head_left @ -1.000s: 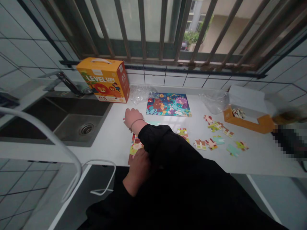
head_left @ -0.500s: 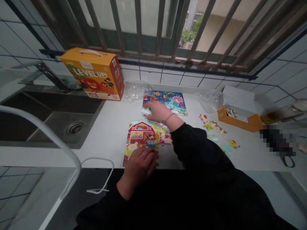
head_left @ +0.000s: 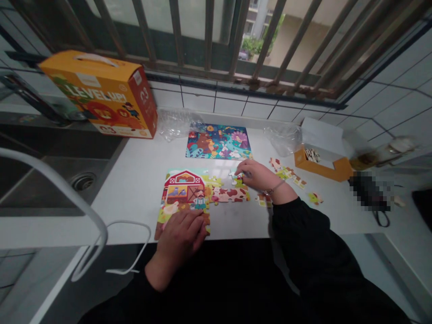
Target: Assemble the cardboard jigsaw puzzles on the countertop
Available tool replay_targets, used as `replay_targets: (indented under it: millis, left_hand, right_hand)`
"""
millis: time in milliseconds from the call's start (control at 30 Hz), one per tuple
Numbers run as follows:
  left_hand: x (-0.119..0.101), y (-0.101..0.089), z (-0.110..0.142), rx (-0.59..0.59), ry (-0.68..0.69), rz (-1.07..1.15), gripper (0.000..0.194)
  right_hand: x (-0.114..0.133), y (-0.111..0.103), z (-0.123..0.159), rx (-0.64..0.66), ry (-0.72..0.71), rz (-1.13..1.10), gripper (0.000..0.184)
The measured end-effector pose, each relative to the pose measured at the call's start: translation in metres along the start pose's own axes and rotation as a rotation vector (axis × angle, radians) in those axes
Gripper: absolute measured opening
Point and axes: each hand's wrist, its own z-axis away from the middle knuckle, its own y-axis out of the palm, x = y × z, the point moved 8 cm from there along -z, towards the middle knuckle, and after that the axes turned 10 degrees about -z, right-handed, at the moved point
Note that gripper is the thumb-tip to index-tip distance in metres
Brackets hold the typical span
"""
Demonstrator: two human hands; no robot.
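A partly joined farm jigsaw puzzle [head_left: 184,191] lies on the white counter, its red barn section at the left. From its right side extends a section with a spotted cow [head_left: 231,195]. My left hand [head_left: 180,231] rests on the barn section's lower part, fingers lying flat. Above the cow, my right hand [head_left: 261,176] pinches a small pale blue and green puzzle piece [head_left: 232,173] at the section's upper edge. The fingertips partly hide the piece; I cannot tell whether it is joined. Another piece [head_left: 263,201] lies below my right wrist.
Behind the puzzle lies a dark blue animal picture [head_left: 219,141]. Loose pieces [head_left: 294,177] are at the right, near a small orange box [head_left: 324,165]. Clear plastic packaging [head_left: 285,137] lies at the back. A large orange box [head_left: 101,96] stands beside the sink [head_left: 64,180].
My right hand has moved from the blue picture's lower left corner rightward and nearer, to the cow section's upper edge. My left hand stays on the puzzle. The camera view has shifted.
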Motion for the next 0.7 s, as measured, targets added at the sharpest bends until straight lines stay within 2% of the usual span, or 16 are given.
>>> replay_targets:
  millis: [167,533,700]
  left_hand:
    - [0.0,-0.003,0.0,-0.018,-0.017,-0.01,0.007]
    - [0.0,-0.004,-0.002,-0.027,-0.016,-0.02,0.009]
    - [-0.001,-0.004,-0.003,-0.032,-0.016,-0.023,0.008]
  right_hand:
    - [-0.006,0.0,0.011,-0.06,0.012,0.022,0.029]
    - [0.0,0.003,0.015,-0.112,0.137,0.059,0.01]
    - [0.001,0.001,0.015,-0.093,0.148,0.043,0.011]
